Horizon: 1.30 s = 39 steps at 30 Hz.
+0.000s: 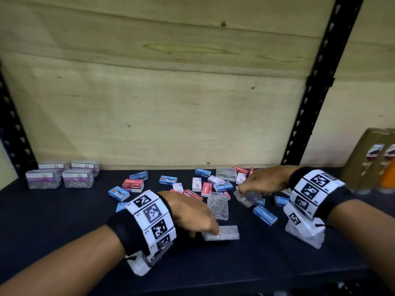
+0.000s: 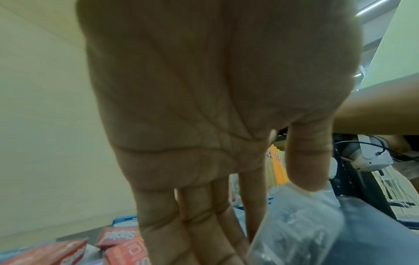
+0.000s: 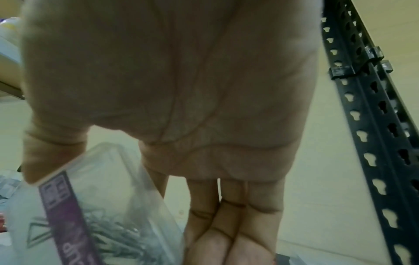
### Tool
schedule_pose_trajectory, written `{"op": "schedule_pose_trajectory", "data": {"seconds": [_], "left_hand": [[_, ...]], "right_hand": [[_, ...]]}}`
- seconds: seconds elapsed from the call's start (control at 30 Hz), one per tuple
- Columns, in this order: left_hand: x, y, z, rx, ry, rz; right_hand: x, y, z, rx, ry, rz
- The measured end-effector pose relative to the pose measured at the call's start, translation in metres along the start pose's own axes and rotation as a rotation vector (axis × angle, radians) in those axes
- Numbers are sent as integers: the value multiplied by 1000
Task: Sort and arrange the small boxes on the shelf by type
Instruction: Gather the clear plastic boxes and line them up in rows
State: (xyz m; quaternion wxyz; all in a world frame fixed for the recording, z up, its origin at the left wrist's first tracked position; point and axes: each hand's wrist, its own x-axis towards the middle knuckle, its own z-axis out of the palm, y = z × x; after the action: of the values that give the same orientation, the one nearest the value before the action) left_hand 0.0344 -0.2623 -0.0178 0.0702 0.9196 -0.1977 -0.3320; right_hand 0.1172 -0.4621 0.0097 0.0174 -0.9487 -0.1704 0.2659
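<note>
Our left hand pinches a clear box near the shelf's front edge; our right hand grips a purple-labelled clip box, tilted, over the pile. Red and blue boxes read "Staples". Four sorted clip boxes sit back-left, with open shelf between them and the pile.

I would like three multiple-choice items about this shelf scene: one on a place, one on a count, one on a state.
1. Where do the grouped clear boxes stand on the shelf?
A. back left
B. front right
C. centre

2. How many boxes are in that group?
A. two
B. four
C. six

3. What does the right hand do?
A. rests flat
B. points at the wall
C. holds a clear box

Key: 1 A, they sit by the left post; 2 B, two rows of two; 3 C, thumb and fingers pinch it in the right wrist view.
</note>
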Motion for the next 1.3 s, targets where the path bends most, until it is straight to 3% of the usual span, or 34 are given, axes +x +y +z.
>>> {"op": "schedule_pose_trajectory", "data": {"seconds": [0.4,0.6,0.9,1.1,1.3], "left_hand": [[3,-7,0,31,54,42],[2,-8,3,41,124,66],[0,-3,6,151,204,127],[-1,-8,3,176,198,104],[5,-6,2,157,285,136]], "right_hand": [[1,14,-2,-154,35,-13],[-2,17,-5,-26,48,-21],[-1,19,-5,-49,101,-69],[-1,17,-7,15,67,-67],[1,18,-8,104,44,-55]]}}
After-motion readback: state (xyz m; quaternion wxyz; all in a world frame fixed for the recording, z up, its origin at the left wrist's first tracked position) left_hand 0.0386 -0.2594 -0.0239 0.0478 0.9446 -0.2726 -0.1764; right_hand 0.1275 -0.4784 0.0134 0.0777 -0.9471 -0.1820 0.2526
